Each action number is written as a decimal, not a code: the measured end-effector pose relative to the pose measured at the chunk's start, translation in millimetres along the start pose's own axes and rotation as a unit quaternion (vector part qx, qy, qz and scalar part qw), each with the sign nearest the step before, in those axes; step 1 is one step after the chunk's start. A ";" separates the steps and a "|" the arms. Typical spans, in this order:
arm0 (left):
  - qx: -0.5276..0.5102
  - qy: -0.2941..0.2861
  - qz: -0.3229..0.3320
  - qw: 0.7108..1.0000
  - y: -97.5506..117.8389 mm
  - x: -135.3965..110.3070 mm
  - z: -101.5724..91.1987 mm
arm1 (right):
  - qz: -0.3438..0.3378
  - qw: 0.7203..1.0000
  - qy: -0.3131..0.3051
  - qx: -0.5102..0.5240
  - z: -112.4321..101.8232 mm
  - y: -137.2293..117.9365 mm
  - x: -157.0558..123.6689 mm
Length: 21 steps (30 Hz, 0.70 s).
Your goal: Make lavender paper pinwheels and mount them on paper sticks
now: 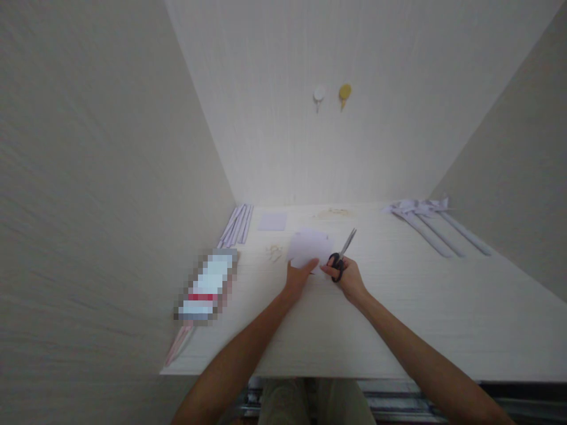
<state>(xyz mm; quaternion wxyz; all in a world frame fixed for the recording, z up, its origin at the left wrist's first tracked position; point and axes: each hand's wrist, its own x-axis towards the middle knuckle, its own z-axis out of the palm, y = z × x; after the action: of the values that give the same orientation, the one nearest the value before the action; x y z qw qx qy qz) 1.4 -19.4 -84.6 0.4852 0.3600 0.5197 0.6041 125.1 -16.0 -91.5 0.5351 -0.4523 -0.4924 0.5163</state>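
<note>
A sheet of pale lilac-white paper (309,245) is gripped at its lower edge by my left hand (300,276), thumb on top. My right hand (349,276) has its fingers in the black handles of a pair of scissors (346,243). Their metal blades point up and away, to the right of the paper. My right fingertips are close to the paper's lower right corner; whether they touch it I cannot tell. Behind the held sheet, a small lilac paper square (272,222) lies flat on the white table (398,330).
Several rolled paper sticks (237,225) lie at the back left. Long paper sticks (445,233) with a crumpled paper bunch (419,206) are at the back right. A blurred phone-like device (208,284) stands at the left. Small beige scraps (274,252) dot the table. Two hooks (345,92) hang on the wall.
</note>
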 end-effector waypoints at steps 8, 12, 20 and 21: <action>-0.011 -0.021 -0.007 1.000 5.3 -2.9 1.5 | -0.007 1.000 0.014 -0.001 0.7 0.0 0.3; 0.010 -0.030 -0.014 0.999 7.4 -5.5 2.7 | -0.010 1.000 0.017 -0.004 0.4 -0.5 -0.5; 0.015 -0.041 -0.011 0.999 9.3 -6.1 2.6 | -0.008 1.000 0.016 -0.016 0.2 -3.3 -2.2; 0.017 -0.039 -0.009 0.999 9.3 -6.0 2.5 | -0.007 1.000 0.015 -0.019 0.3 -3.5 -2.0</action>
<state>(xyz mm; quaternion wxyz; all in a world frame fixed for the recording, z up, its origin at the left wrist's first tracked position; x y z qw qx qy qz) 3.4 -24.3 -74.6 0.5044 0.3866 0.5139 0.5762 125.2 -18.2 -88.2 0.5374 -0.4669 -0.4973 0.4959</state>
